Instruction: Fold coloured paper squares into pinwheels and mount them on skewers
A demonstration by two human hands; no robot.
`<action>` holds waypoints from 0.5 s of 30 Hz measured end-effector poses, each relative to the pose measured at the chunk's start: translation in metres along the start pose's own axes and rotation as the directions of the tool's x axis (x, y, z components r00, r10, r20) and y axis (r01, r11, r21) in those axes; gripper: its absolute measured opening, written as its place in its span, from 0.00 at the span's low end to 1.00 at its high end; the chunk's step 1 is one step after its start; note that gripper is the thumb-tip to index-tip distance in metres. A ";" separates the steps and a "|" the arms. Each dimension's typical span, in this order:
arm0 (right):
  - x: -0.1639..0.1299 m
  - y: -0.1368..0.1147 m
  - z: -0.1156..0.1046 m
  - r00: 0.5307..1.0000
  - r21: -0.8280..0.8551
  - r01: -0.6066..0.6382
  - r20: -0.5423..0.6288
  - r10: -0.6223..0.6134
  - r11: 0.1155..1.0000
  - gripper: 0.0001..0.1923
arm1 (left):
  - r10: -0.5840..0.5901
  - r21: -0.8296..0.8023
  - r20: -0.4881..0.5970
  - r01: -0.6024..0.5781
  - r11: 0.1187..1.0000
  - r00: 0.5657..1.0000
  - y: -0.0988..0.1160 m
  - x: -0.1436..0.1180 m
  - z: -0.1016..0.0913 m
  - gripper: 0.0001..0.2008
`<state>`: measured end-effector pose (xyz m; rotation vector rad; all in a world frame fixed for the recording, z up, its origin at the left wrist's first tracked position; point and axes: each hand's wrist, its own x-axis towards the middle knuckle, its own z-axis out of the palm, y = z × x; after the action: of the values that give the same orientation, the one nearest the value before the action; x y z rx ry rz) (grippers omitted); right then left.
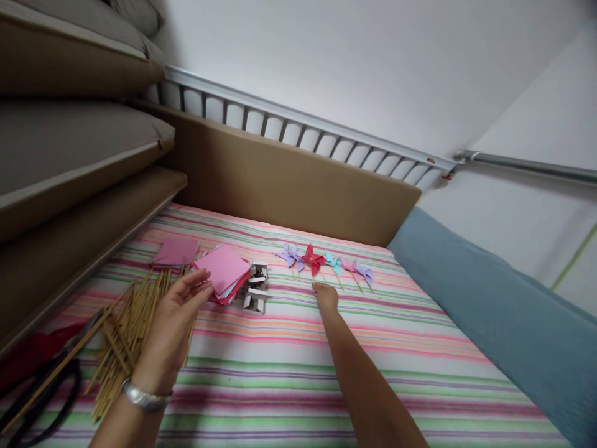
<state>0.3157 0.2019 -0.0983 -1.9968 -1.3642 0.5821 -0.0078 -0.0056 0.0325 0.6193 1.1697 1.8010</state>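
Observation:
My right hand (326, 296) is closed, pinching the thin stick of a red paper pinwheel (313, 259). That pinwheel is among a row of small pinwheels: a lilac one (290, 253) on its left, then a light blue one (333, 261), a pink one (349, 266) and another lilac one (364, 272) on its right. My left hand (180, 305) holds nothing, its fingers apart and slightly bent, by the near left edge of a stack of coloured paper squares (226, 269) with pink on top. I cannot tell whether the fingertips touch the stack.
Small open white boxes (255, 292) stand beside the stack, and more pink squares (176, 251) lie behind. Wooden sticks (125, 342) are piled at left, near red-and-black scissors (51, 361). A brown board (289, 180) borders the striped cloth (280, 379); stacked cushions (79, 137) rise at left.

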 end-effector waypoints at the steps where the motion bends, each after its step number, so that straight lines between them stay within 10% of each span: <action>1: 0.000 -0.002 0.000 1.000 -0.002 -0.012 0.020 0.012 1.000 0.16 | -0.001 -0.001 -0.001 0.001 1.000 1.000 0.000 0.000 0.000 0.23; 15: -0.011 -0.021 -0.009 0.999 -0.042 -0.029 0.031 0.030 0.999 0.15 | 0.009 -0.049 -0.018 -0.010 0.999 1.000 0.004 0.000 -0.004 0.22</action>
<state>0.3043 0.1945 -0.0769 -2.0522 -1.3784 0.6050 -0.0125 -0.0082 0.0348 0.5822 1.1330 1.8409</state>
